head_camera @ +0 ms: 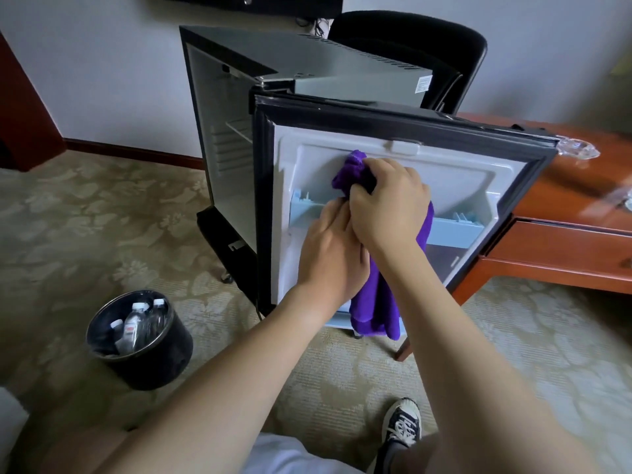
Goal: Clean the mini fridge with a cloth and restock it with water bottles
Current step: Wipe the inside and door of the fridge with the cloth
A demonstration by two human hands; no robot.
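Both bare forearms are stretched forward and angled inward, so that the two hands are brought together. The right hand (388, 203) is set above, knuckles up, its fingers curled tight in a grip. The left hand (330, 254) is tucked just beneath it, touching it.

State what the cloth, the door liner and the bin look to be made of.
Cloth: purple microfibre or terry, by its plush, matte nap. Door liner: white moulded plastic, smooth, with formed ridges. Bin: black, dull sheen, probably metal or plastic; unclear.
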